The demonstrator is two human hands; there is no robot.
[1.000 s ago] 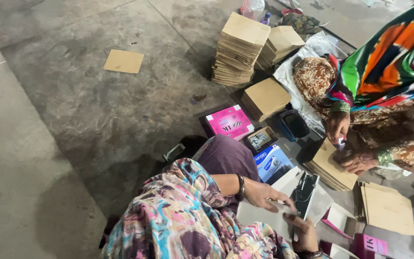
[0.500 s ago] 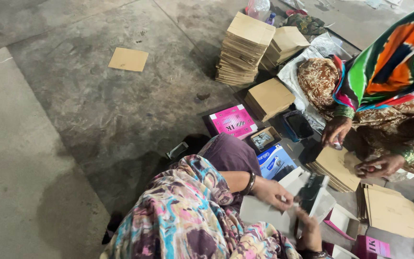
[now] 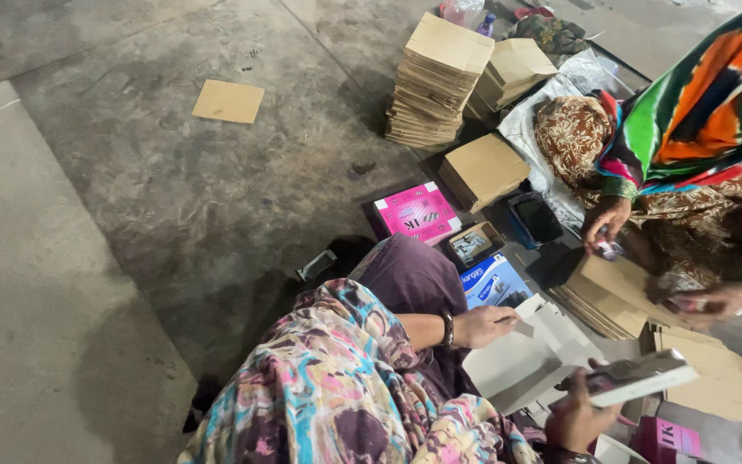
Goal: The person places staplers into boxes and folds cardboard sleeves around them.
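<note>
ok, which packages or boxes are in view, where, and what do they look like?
Pink box: flat, rectangular, on the floor, centre.
Blue box: flat, just above the left hand.
Small carton: open, brown, between them.
Flat pack: white-edged slab in the right hand.
Brown stack: tall, top centre.

The person wears a loose garment [image 3: 337, 387] printed in swirling pink, turquoise, cream and dark purple, filling the frame from six to seven o'clock. A plain dull-purple cloth [image 3: 410, 279] covers the leg above it. A dark bangle [image 3: 447, 329] circles the left wrist. Both forearms are uncovered below the printed sleeves.
</note>
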